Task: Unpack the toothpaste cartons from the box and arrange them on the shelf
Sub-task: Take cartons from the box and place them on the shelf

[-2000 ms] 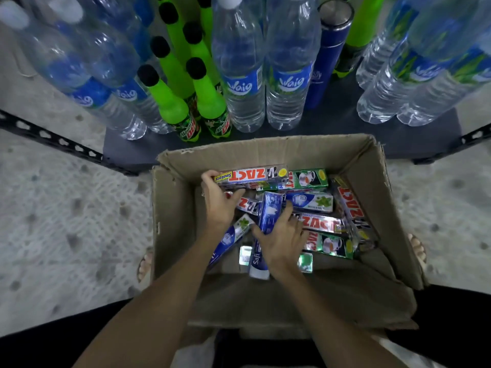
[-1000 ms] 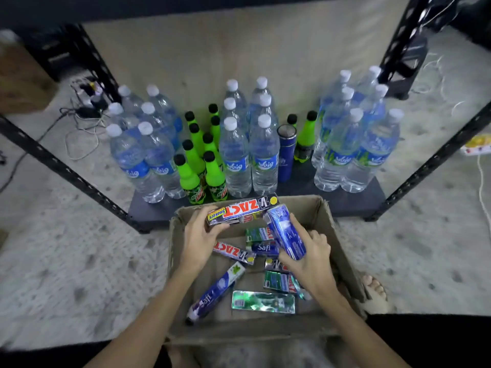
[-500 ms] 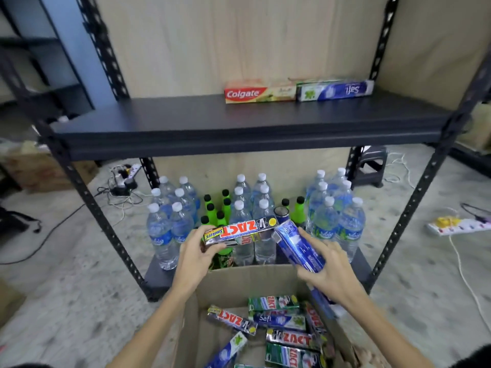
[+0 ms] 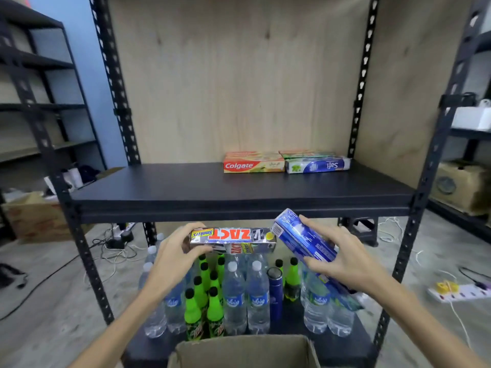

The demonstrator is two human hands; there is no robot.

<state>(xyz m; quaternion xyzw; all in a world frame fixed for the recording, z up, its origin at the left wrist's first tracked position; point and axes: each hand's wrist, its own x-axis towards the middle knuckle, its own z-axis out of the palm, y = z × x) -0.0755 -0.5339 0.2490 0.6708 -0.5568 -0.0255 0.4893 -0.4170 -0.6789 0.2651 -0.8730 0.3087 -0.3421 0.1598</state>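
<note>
My left hand (image 4: 172, 257) grips a silver and red Zact carton (image 4: 233, 239) held level just below the front edge of the dark shelf (image 4: 202, 189). Tilted beside it is a blue carton (image 4: 305, 240), held by my right hand (image 4: 342, 258). On the shelf at the back right lie a red Colgate carton (image 4: 253, 166) and a blue and white Safi carton (image 4: 317, 165), with more cartons behind them. The cardboard box (image 4: 247, 351) shows only its far rim at the bottom; its contents are out of view.
Water bottles (image 4: 235, 296), green soda bottles (image 4: 192, 312) and a blue flask (image 4: 275, 293) crowd the bottom shelf. Black perforated uprights (image 4: 414, 208) frame the rack. Cables and a power strip (image 4: 459, 293) lie on the floor; other racks and a carton (image 4: 32, 216) stand at the sides.
Both hands have lifted their cartons out of the box up to the shelf's front edge. The view has tilted up, so the box has dropped nearly out of view.
</note>
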